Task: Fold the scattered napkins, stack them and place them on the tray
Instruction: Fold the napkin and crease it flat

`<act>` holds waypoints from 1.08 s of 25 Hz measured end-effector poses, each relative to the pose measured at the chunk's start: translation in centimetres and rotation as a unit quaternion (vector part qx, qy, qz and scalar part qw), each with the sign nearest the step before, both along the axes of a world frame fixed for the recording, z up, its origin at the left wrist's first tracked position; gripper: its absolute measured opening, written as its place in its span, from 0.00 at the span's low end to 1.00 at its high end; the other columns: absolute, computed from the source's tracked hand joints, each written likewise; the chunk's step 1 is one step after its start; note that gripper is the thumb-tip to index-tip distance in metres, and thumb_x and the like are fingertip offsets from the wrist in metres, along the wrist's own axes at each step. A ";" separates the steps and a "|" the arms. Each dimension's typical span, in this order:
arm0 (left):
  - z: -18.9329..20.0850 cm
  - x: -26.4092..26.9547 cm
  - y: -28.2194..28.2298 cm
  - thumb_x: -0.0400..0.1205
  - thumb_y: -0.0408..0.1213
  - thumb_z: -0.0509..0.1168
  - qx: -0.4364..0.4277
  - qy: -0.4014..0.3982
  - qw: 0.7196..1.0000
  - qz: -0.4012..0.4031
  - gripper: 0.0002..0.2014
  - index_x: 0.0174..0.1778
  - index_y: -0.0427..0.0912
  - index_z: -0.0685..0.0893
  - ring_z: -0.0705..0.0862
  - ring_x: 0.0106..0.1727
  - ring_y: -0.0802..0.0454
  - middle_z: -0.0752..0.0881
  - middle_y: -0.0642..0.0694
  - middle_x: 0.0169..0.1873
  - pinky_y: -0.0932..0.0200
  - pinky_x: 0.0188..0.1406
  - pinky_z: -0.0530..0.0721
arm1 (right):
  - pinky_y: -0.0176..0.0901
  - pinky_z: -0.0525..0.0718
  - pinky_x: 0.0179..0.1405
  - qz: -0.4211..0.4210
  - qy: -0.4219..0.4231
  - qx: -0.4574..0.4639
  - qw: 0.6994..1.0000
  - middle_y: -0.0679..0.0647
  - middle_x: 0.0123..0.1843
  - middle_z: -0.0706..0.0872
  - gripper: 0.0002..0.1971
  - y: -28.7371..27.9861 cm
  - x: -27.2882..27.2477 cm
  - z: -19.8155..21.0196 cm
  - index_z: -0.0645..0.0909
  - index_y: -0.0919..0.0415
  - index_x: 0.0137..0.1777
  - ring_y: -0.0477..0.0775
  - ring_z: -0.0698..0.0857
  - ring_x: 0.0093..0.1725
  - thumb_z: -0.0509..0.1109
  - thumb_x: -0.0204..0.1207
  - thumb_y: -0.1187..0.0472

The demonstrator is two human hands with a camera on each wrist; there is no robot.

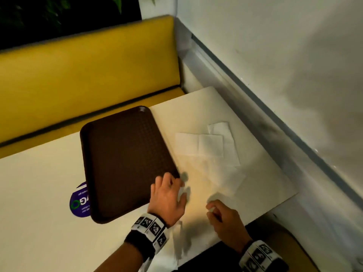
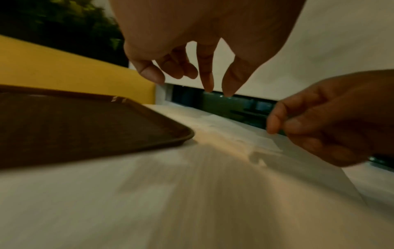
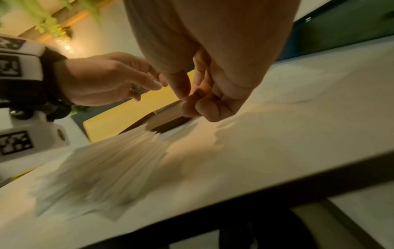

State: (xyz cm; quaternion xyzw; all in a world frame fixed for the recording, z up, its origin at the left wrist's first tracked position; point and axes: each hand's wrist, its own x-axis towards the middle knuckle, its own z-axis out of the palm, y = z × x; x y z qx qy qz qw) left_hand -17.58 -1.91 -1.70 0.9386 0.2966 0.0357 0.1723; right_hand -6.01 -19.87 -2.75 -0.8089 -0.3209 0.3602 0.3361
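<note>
You have a cream table [image 1: 49, 193] set against a yellow bench seat [image 1: 88, 75], with dark green foliage [image 1: 39, 12] above its backrest. A round purple sticker [image 1: 79, 203] lies on the tabletop. A white wall [image 1: 275, 46] runs alongside.

— How's your light?
— Dim and warm; your hands throw soft shadows on the table [image 1: 49, 173].
— Sharpness?
— Both your wrist views are smeared by motion blur, and edges bend.

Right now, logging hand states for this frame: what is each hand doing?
Left hand: open, fingers spread, holding nothing.
Right hand: fingers loosely curled, holding nothing visible.
</note>
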 end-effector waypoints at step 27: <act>-3.8 24.4 11.3 0.75 0.52 0.72 -0.031 0.265 0.959 -0.092 0.25 0.66 0.46 0.78 0.79 0.63 0.41 0.79 0.42 0.59 0.48 0.61 0.76 | 0.27 0.78 0.31 -0.167 0.086 -0.056 0.981 0.33 0.38 0.86 0.12 -10.8 10.1 -0.5 0.80 0.39 0.42 0.39 0.84 0.33 0.69 0.79 0.61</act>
